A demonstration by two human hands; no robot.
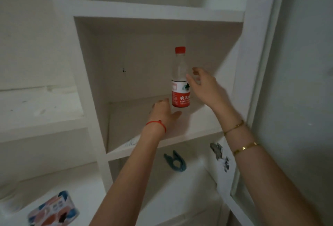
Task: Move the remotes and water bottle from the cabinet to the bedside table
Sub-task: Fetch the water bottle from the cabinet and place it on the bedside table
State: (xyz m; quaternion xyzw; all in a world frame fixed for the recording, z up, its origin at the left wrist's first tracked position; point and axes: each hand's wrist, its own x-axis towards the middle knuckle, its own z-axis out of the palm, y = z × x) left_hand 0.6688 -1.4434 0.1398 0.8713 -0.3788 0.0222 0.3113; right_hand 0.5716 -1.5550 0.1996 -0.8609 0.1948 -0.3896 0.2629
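Observation:
A clear water bottle with a red cap and red label stands upright on the middle shelf of a white cabinet. My right hand is just right of the bottle, fingers spread, thumb near the label, not closed on it. My left hand rests low on the shelf in front of and left of the bottle, fingers curled downward; whether something lies under it is hidden. No remote is visible.
A blue clip lies on the shelf below. A metal hinge sits on the cabinet's right side by the open door. A colourful packet lies at lower left. Further white shelves extend left.

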